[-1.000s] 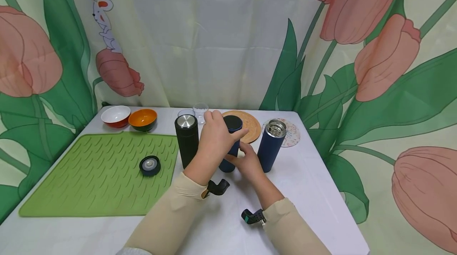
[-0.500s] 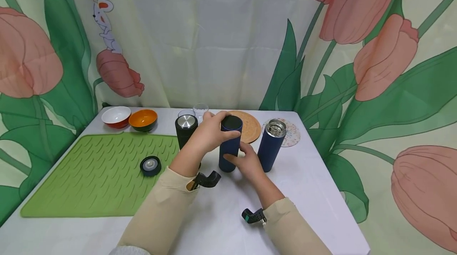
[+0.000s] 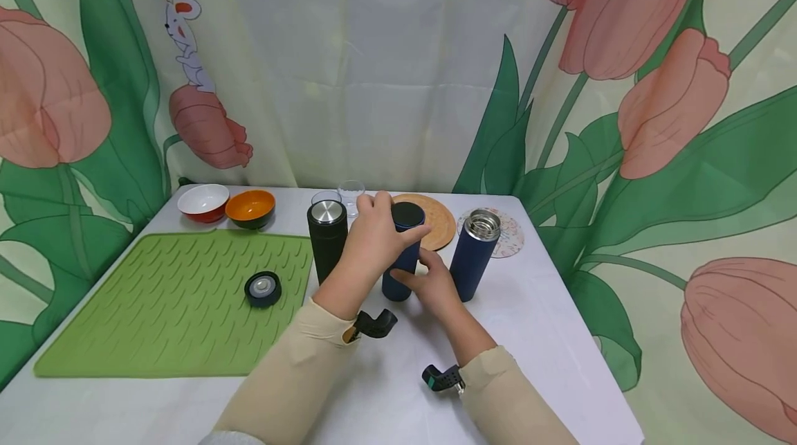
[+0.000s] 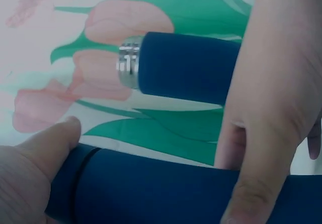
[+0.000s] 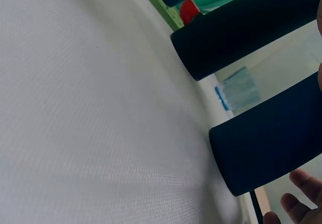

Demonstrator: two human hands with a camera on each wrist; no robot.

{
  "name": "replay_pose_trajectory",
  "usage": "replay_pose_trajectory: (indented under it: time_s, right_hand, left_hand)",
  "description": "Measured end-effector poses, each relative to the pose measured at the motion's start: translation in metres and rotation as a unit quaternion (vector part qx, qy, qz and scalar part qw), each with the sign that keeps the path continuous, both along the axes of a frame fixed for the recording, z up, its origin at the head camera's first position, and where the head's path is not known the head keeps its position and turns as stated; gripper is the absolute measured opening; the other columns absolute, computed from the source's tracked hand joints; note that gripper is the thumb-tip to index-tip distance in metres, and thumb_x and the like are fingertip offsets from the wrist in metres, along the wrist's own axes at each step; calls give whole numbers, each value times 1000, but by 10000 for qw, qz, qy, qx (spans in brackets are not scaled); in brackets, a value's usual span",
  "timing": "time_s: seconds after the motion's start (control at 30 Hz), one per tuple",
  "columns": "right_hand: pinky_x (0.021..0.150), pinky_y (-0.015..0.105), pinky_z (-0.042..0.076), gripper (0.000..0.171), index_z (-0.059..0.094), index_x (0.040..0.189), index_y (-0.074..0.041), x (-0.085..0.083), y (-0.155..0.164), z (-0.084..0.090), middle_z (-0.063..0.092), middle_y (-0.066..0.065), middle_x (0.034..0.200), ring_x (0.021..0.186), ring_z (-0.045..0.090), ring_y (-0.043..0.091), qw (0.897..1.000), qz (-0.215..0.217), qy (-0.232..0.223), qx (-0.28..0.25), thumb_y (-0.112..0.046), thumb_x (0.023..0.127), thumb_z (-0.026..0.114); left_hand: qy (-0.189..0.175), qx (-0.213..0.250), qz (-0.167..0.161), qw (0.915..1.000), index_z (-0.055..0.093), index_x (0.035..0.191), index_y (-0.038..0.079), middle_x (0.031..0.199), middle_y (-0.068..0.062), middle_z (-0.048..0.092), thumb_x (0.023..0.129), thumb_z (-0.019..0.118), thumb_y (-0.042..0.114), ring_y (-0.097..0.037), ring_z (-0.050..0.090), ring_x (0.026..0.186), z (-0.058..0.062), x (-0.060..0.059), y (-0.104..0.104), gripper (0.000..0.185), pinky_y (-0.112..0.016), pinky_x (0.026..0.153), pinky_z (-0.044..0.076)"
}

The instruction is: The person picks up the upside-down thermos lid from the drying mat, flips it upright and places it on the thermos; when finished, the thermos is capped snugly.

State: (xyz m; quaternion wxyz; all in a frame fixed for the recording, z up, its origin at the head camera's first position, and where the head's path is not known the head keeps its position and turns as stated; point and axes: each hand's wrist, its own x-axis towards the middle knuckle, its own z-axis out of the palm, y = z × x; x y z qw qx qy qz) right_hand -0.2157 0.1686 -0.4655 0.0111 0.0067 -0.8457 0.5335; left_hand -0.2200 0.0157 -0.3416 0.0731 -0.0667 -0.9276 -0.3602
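Observation:
A closed navy flask (image 3: 398, 277) stands upright on the white table (image 3: 548, 334), near its middle. My left hand (image 3: 381, 236) grips the flask's black-topped cap (image 3: 407, 214) from the left, thumb across the front. My right hand (image 3: 431, 283) holds the lower body from the front right. In the left wrist view a thumb (image 4: 48, 151) lies on the cap end of the navy flask (image 4: 166, 189). The right wrist view shows the navy flask (image 5: 266, 143) base on the table, with fingertips (image 5: 302, 181) beside it.
A black flask (image 3: 326, 241) with a steel lid stands just left; an open navy flask (image 3: 473, 255) stands just right. A loose lid (image 3: 262, 288) lies on the green mat (image 3: 156, 306). At the back are two bowls (image 3: 250, 207), a glass (image 3: 351, 194), and two coasters (image 3: 438, 220).
My left wrist swung out to the left around the cap half a second ago and has swung back now. The flask and my right hand stayed in place.

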Motion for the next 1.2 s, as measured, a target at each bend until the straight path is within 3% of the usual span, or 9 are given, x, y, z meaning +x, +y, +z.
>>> replay_pose_trajectory:
  time_s: [0.2, 0.3, 0.43, 0.57, 0.67, 0.73, 0.9, 1.07, 1.2]
  right_hand:
    - [124, 66, 32, 56, 67, 137, -42, 2, -2, 2, 55, -5, 156, 155, 43, 28, 9999, -132, -94, 52, -50, 86, 87]
    - [124, 66, 32, 55, 67, 137, -40, 2, -3, 3, 57, -6, 155, 154, 43, 28, 9999, -99, -79, 49, -48, 86, 87]
    - [125, 66, 31, 55, 67, 136, -42, 2, -3, 4, 55, -7, 157, 156, 41, 27, 9998, -92, -158, 39, -50, 85, 87]
    - [125, 65, 30, 53, 68, 135, -42, 1, -2, 2, 55, -6, 157, 156, 41, 27, 9998, -99, -103, 123, -48, 86, 87]
    - [125, 65, 30, 52, 68, 135, -41, 0, -2, 1, 55, -5, 157, 155, 42, 27, 9998, -108, -53, 147, -47, 86, 87]
    - [125, 65, 30, 53, 68, 134, -42, 0, -2, 1, 54, -5, 158, 155, 42, 27, 9998, -110, -67, 123, -48, 86, 88]
    - [125, 65, 31, 54, 68, 134, -44, 2, -2, 2, 53, -5, 157, 155, 42, 27, 9999, -125, -105, 24, -51, 84, 88]
    - [123, 64, 34, 56, 67, 136, -42, 2, -2, 2, 55, -4, 156, 153, 45, 29, 9998, -162, -82, 38, -50, 84, 88]
    - [124, 64, 34, 55, 68, 135, -42, 3, -2, 2, 56, -4, 155, 153, 45, 28, 9998, -162, -81, 59, -51, 85, 87]
  left_hand:
    - [-431, 122, -582, 9973, 52, 148, 21, 141, -16, 40, 90, 78, 61, -35, 68, 101, 5, -4, -14, 75, -49, 89, 59]
    - [-502, 195, -621, 9966, 52, 148, 22, 142, -16, 39, 90, 78, 61, -35, 68, 104, 6, -4, -17, 74, -50, 91, 58]
    - [-328, 180, -320, 9988, 49, 147, 13, 143, -17, 39, 87, 77, 66, -35, 68, 101, 2, -3, -9, 85, -49, 90, 61]
    - [133, -24, 96, 9999, 46, 137, 2, 136, -20, 41, 82, 78, 73, -31, 67, 81, -4, -1, 4, 96, -43, 77, 63]
    - [403, -214, 309, 9985, 46, 130, 0, 130, -20, 42, 81, 79, 75, -27, 64, 69, -5, 0, 9, 95, -39, 68, 62]
    - [403, -261, 328, 9983, 48, 129, 2, 130, -19, 42, 81, 79, 73, -27, 64, 69, -3, 0, 8, 92, -39, 68, 62]
    - [15, -28, -159, 9999, 57, 136, 10, 139, -17, 43, 84, 84, 62, -32, 69, 91, 7, -1, -5, 78, -45, 82, 61]
    - [-518, 344, -840, 9945, 60, 145, 19, 142, -14, 42, 87, 87, 48, -31, 67, 105, 15, -7, -20, 71, -46, 93, 57]
    - [-559, 441, -825, 9940, 55, 150, 17, 147, -16, 40, 85, 87, 53, -33, 66, 112, 14, -6, -18, 81, -48, 98, 56]
